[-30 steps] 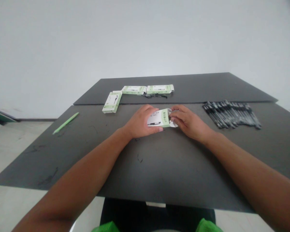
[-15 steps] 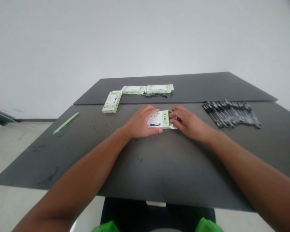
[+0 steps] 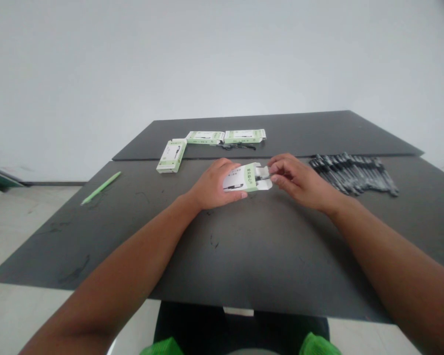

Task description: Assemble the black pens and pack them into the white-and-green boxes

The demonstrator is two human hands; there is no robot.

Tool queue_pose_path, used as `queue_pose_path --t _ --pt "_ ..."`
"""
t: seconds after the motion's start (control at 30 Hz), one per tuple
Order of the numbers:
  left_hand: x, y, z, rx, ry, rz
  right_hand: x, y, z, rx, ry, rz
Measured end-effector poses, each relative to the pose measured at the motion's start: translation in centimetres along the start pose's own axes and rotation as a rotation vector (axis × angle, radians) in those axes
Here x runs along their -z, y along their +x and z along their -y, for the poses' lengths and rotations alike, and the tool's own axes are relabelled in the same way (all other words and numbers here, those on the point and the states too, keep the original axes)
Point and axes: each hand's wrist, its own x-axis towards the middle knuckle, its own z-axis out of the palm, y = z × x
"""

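Observation:
My left hand [image 3: 219, 185] grips a small white and green pen box [image 3: 246, 178] by its left end, thumb along the near side and fingers over the far side. The box's right end is open, with its flaps spread out. A thin dark pen [image 3: 263, 177] sticks partly out of that opening. My right hand [image 3: 294, 178] pinches the pen's outer end between thumb and fingers. How far the pen reaches inside the box is hidden.
Many black pens [image 3: 353, 173] lie in a row at the right. Behind are three similar boxes, one of them angled [image 3: 171, 156], with a few loose pens [image 3: 239, 146] in front. A light green pen [image 3: 101, 188] lies at the left of the dark table [image 3: 244, 256].
My right hand has drawn back a little to the right from the box opening, with a pen now showing between them. The box has tilted slightly and its flaps show more.

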Motion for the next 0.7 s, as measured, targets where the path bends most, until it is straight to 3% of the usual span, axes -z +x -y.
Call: queue_pose_path --t 0.17,0.4,0.57,0.7 --pt "0.1 0.0 -0.2 -0.006 0.005 0.008 -0.2 0.0 0.4 0.009 0.030 0.016" --pt "-0.1 0.0 -0.5 -0.053 0.005 0.014 -2.4 0.2 1.2 0.005 0.021 0.013" --pt "-0.2 0.0 -0.5 -0.048 -0.003 0.027 -3.7 0.3 1.2 -0.076 0.028 -0.107" --pt "-0.2 0.1 -0.4 -0.041 -0.012 0.022 -3.6 0.2 1.1 -0.114 0.100 -0.126"
